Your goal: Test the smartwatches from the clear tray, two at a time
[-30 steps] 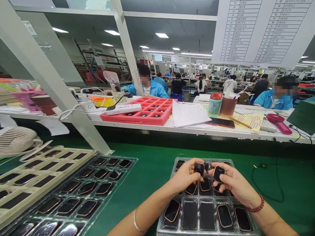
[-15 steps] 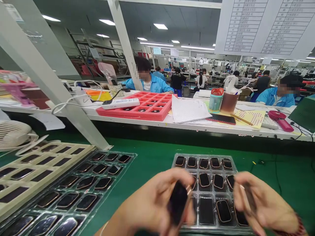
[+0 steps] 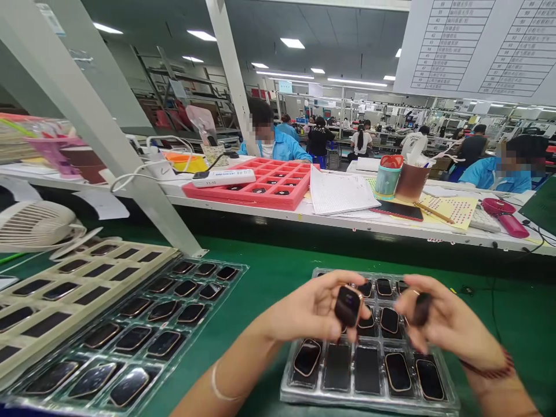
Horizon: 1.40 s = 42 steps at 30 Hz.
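Note:
My left hand is closed around a smartwatch case with a black screen and a gold-toned rim, held above a clear plastic tray. Over the tray's right side, my right hand pinches a dark, blurred piece that looks like a second smartwatch case. More watch cases sit in the tray's compartments, among them one at the front left and another at the front right. Two front compartments between them show only a flat dark bottom. Both hands hide part of the middle rows.
On the left lie another clear tray of watch cases and a cream foam tray. A white fan stands behind them. A slanted post rises from the green bench. The shelf ahead holds a red foam tray and papers.
Both hands have moved up and away over the tray, still holding their pieces. The tray's front row shows more fully now. My view has swung slightly left.

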Motion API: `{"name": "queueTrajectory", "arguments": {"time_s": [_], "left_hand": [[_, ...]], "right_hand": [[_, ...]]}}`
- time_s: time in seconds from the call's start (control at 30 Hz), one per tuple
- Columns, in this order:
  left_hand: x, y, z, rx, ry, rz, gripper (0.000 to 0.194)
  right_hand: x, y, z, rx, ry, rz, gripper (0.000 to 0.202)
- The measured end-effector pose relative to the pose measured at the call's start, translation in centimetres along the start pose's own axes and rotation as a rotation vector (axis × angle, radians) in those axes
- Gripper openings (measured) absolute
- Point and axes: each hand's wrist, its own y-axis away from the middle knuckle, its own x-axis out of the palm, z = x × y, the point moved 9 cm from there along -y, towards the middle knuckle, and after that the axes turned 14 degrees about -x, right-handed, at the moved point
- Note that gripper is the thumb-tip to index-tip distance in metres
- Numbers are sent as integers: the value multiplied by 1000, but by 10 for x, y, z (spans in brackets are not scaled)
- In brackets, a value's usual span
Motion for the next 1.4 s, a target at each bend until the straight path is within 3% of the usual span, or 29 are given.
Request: {"name": "queueTrajectory", "arguments": {"time_s": [0.07, 0.13, 0.3, 0.43, 0.77, 0.93, 1.13, 1.4], "left_hand": [[-24, -28, 12, -85, -74, -181, 54], [-45, -45, 28, -129, -166, -347, 34], [-69, -61, 56, -123, -276, -500, 27], [-76, -62, 63, -121, -254, -518, 28], [-75, -59, 60, -61, -168, -520, 32], [-79, -57, 63, -72, -120, -528, 44], [-78, -60, 70, -128, 9, -411, 61], [-79, -63, 73, -115, -51, -382, 60]], "right_hand": [[10, -24, -3, -95, 91, 66, 48], [8, -42, -19, -94, 199, 47, 32], [-1, -50, -50, -68, 238, 33, 30], [-1, -45, -52, -73, 206, 44, 36], [2, -44, -58, -49, 218, 66, 38], [-5, -43, -55, -62, 217, 5, 43], [-12, -42, -60, 7, -21, -65, 51], [-5, -43, -65, 34, 57, 24, 48]]}}
